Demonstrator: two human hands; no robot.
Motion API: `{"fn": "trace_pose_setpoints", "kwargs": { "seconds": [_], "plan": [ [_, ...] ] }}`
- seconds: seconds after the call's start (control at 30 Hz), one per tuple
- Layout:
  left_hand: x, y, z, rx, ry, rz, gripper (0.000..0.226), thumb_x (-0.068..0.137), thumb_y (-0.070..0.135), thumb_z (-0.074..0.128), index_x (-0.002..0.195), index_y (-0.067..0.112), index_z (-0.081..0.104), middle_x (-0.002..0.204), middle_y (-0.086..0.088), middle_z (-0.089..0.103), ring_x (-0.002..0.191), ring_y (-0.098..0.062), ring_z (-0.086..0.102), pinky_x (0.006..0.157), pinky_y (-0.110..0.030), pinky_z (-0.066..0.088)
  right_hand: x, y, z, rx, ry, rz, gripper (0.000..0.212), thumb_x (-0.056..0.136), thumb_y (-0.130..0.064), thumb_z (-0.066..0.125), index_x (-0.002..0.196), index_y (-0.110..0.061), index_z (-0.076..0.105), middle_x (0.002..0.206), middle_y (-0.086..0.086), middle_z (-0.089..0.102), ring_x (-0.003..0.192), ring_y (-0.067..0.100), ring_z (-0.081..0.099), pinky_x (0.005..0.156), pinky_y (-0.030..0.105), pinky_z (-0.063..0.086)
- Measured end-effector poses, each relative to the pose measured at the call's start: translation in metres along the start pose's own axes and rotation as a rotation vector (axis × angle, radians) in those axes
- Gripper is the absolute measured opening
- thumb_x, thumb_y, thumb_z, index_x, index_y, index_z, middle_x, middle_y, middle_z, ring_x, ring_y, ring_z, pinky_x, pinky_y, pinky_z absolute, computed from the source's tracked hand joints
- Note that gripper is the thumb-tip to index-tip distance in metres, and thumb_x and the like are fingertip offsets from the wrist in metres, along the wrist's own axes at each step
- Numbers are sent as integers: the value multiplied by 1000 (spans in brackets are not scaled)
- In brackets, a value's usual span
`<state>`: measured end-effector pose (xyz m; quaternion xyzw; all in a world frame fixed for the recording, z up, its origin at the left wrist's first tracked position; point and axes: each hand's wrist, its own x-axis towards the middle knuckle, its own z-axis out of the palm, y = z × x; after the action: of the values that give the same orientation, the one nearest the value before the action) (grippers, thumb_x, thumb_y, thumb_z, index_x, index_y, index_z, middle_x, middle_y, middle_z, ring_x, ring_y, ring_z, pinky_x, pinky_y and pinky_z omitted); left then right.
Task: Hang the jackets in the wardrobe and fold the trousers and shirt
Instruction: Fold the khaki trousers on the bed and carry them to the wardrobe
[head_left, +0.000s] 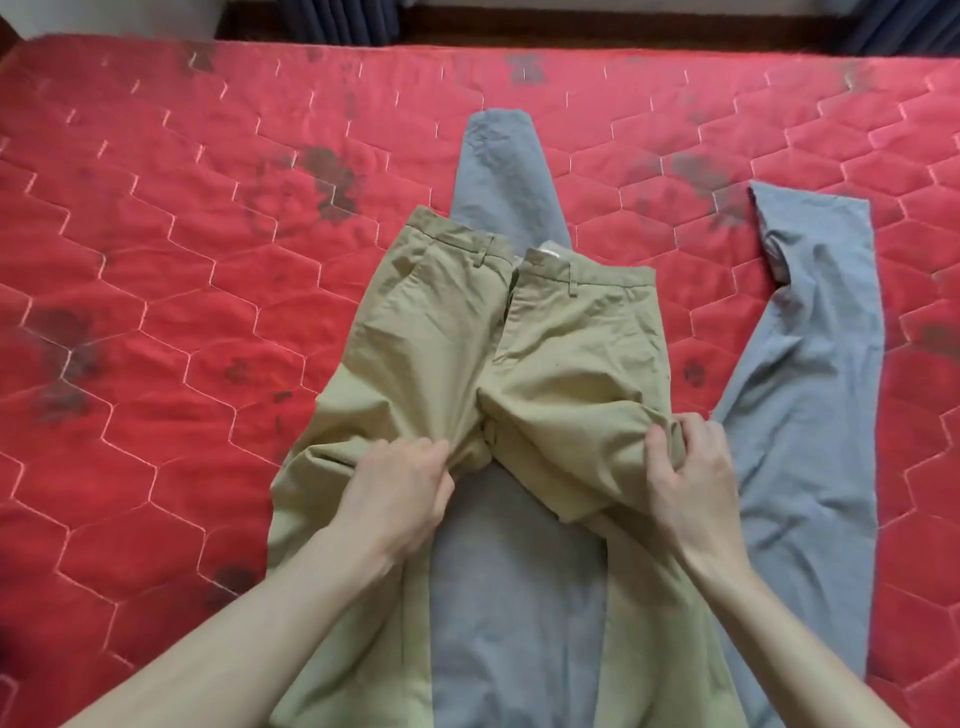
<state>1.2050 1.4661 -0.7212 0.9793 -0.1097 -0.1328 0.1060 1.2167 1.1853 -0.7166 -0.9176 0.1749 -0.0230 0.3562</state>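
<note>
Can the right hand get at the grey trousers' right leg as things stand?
Probably yes, once it lets go. The right hand grips the khaki trousers at the outer thigh, and the grey trousers leg lies uncovered on the red mattress just beside it, nothing between.

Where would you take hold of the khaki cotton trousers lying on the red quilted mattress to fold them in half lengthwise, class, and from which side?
Probably grip the khaki cotton trousers at the outer waistband corner and the same leg's outer seam, coming from the near side. They lie face up, waistband away, legs spread over the grey trousers. The left hand and right hand grip bunched cloth by the crotch.
</note>
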Motion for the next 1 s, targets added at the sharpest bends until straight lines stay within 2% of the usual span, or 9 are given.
{"fn": "trace_pose_setpoints", "kwargs": {
  "seconds": [0.2,0.43,0.5,0.6,0.67,0.7,0.77,0.9,1.0],
  "plan": [
    [-94,46,15,1,-307,36,20,98,41,42,86,25,46,100,-9,73,96,-33,69,76,-39,46,-107,26,-34,2,-225,125,7,97,-4,65,92,-4,60,91,18,62,91,35,60,79,39,40],
    [-177,90,48,-77,-642,77,26,90,45,44,81,22,52,102,-17,71,102,-40,65,81,-40,49,-203,66,-67,-71,-366,318,14,92,-12,71,92,-12,57,97,16,65,100,38,62,83,44,45],
    [-189,90,52,-101,-676,131,27,91,47,44,81,23,50,99,-16,71,98,-40,66,77,-40,48,-216,75,-75,-153,-415,368,18,91,-25,73,98,-17,58,106,11,68,107,37,63,83,42,45],
    [-194,78,49,-181,-400,228,35,95,54,46,78,23,49,80,-4,69,78,-30,67,65,-36,45,-215,78,-84,-316,-389,335,31,93,-55,67,108,-29,62,111,-2,66,109,30,61,87,42,46],
    [-186,66,47,-244,-14,272,28,96,41,53,75,23,53,69,3,60,64,-24,62,59,-35,45,-202,76,-83,-283,-265,241,36,93,-45,72,116,-19,67,112,8,67,109,35,59,93,48,46],
    [-177,61,45,-209,171,260,23,96,34,53,78,20,56,72,2,57,65,-24,60,60,-36,46,-192,74,-80,-260,-212,208,39,93,-38,74,121,-12,67,114,12,67,110,38,58,96,50,45],
    [-152,49,38,-124,350,84,16,96,29,53,95,15,60,90,-3,58,82,-26,58,73,-41,47,-165,70,-71,-223,-158,158,47,95,-34,73,131,-6,63,121,15,66,114,39,57,101,51,43],
    [-96,21,23,-253,302,-448,51,98,36,61,143,15,47,142,-11,46,132,-34,43,105,-53,39,-100,51,-47,8,-220,242,66,97,-40,70,151,-9,46,134,11,64,127,31,56,108,42,41],
    [-61,-1,12,-574,166,-673,77,97,44,64,159,16,28,158,-14,35,145,-37,35,116,-50,33,-64,39,-31,125,-318,374,77,94,-45,73,155,-13,39,124,2,67,120,22,61,108,37,44]
  ]
}}
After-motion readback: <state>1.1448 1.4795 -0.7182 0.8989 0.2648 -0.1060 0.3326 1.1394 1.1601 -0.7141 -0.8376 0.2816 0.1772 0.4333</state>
